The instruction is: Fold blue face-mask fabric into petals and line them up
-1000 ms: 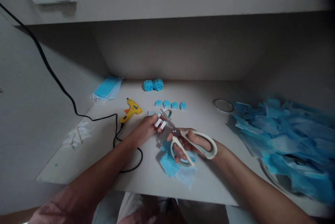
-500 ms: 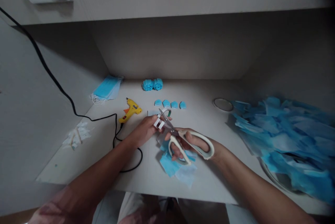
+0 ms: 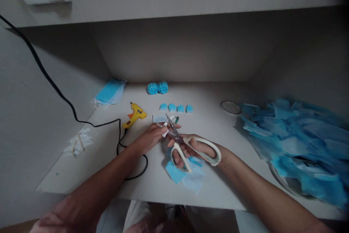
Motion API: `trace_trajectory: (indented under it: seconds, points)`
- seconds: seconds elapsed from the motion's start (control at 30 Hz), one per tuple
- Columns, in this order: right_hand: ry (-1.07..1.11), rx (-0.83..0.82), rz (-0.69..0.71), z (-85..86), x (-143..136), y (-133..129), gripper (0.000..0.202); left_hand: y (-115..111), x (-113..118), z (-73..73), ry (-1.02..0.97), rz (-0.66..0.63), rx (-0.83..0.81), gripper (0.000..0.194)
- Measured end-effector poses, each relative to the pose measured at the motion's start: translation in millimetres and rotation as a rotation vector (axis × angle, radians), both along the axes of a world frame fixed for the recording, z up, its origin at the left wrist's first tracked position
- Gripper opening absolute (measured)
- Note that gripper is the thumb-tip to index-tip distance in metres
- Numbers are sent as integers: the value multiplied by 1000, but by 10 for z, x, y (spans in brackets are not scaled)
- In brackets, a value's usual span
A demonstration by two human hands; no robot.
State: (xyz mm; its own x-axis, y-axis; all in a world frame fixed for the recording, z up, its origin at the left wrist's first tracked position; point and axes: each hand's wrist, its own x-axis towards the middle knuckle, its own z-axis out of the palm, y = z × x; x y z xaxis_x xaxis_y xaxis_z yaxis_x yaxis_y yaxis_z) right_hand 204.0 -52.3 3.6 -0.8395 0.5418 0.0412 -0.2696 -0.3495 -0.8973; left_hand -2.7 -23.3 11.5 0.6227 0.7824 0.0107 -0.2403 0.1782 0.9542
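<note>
The left hand (image 3: 152, 135) has its thumb and fingers pinched on a narrow, white, flat strip (image 3: 165, 131), held up above the middle of the surface (image 3: 223, 189). The right hand (image 3: 199, 147) grips scissors with cream loop handles and grey metal blades (image 3: 177, 138), its fingers through the loops. The blades look parted, pointing toward the far edge and slightly left. The strip lies just left of them, its long axis leaning nearly the same way; the left fingers are nearer to it. Whether metal touches strip, I cannot tell.

Below the scissors, toward the near edge, lie light-blue and whitish fabric-like pieces (image 3: 176, 172). Beyond the hands stands a row of four small, blue, angular folded pieces (image 3: 180, 108), and behind it, by the far edge, two round, blue, rose-like bundles (image 3: 157, 88).

Left of the left hand rests a yellow glue gun with an orange trigger (image 3: 135, 115) on a black cable (image 3: 119, 127). Flat blue masks with white loops (image 3: 110, 91) lie at the far left corner. Along the right edge spreads a loose heap of blue sheet pieces (image 3: 300, 142).
</note>
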Motion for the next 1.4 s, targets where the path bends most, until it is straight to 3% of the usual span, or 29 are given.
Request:
trace_trajectory:
  seconds: [0.97,1.2,1.4]
  points:
    - [41,15,-15,22,-44,-17,64,-75,28,-56,-134,-193,-59,46]
    - [103,-36,-7,4,-38,-11,66,-70,3,-19,-76,-86,21,32]
    - [136,-104,-63,92,9,-6,67,-24,-21,-59,-105,-85,47,24]
